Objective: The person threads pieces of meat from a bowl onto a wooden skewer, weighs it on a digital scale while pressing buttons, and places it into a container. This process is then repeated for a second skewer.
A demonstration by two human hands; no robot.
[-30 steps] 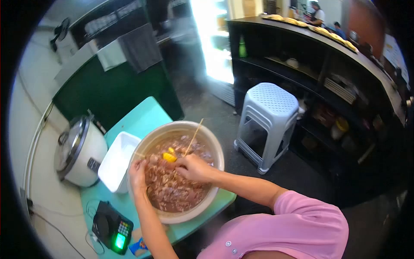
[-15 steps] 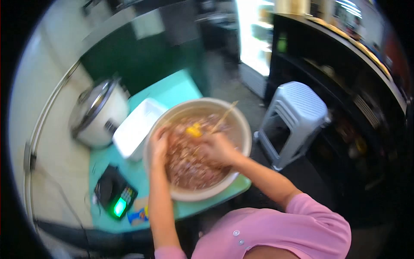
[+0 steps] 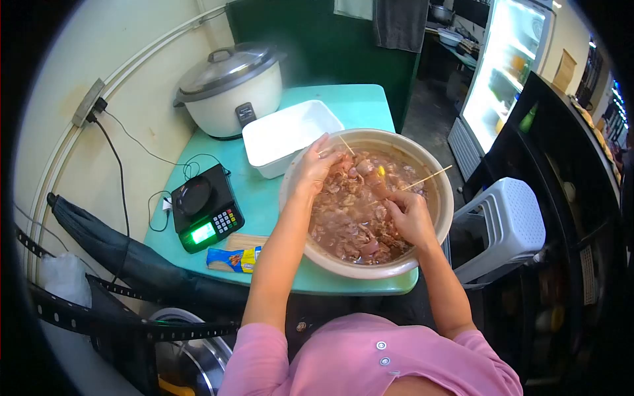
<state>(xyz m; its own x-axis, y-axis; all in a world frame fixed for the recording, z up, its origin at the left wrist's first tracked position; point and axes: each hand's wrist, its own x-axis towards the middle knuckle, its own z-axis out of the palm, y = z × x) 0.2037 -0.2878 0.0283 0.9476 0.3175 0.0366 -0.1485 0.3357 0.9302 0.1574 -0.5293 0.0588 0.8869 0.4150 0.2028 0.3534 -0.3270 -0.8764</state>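
A wide beige basin [image 3: 441, 228] of raw marinated meat [image 3: 353, 228] in brownish liquid stands before me. Inside its left rim, my left hand [image 3: 317, 168] is closed around some pink meat pieces [image 3: 345, 170]. A short thin stick [image 3: 347, 146] pokes up beside those fingers. My right hand [image 3: 411, 216] is pinched over the meat, with a bamboo skewer [image 3: 428, 177] passing at its fingertips and slanting up to the right. Between the hands shows a small yellow piece [image 3: 381, 171]. The pinched fingertips are partly hidden.
A white tub [image 3: 261, 142] touches the basin's left side on the turquoise table [image 3: 356, 96]. Behind it stands a rice cooker [image 3: 228, 92]. A lit digital scale [image 3: 208, 211] and a blue-yellow packet [image 3: 234, 259] with skewers lie left. A grey stool [image 3: 515, 218] stands right.
The view has swung, with the basin now further right and the picture sharper. My left hand has gone from the basin's left side onto meat pieces; the right stays pinched over the meat.
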